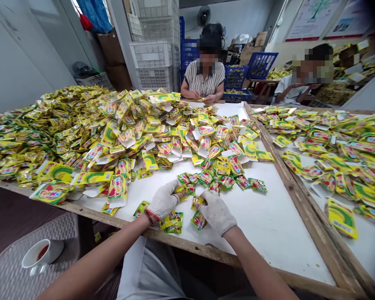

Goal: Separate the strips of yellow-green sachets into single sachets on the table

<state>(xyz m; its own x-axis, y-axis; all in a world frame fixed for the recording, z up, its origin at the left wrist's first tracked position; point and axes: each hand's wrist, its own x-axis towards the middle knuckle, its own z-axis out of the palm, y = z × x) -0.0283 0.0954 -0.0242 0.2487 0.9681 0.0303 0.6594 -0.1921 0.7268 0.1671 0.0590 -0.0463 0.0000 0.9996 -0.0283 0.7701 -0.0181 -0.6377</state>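
Reaching over a white desk [268,233], the gloved left hand [163,201] is pinching a small foil sachet [183,191] while the gloved right hand [216,212] is pinching a second sachet [197,202] — the two hands are close but apart. More loose sachets [171,221] are lying just below them, and a big heap of packets [81,137] is spreading beyond — all yellow and green.

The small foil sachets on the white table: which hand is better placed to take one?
Probably the right hand: its gloved fingers touch a foil sachet, and the loose row of sachets lies just ahead, farther from the left hand.
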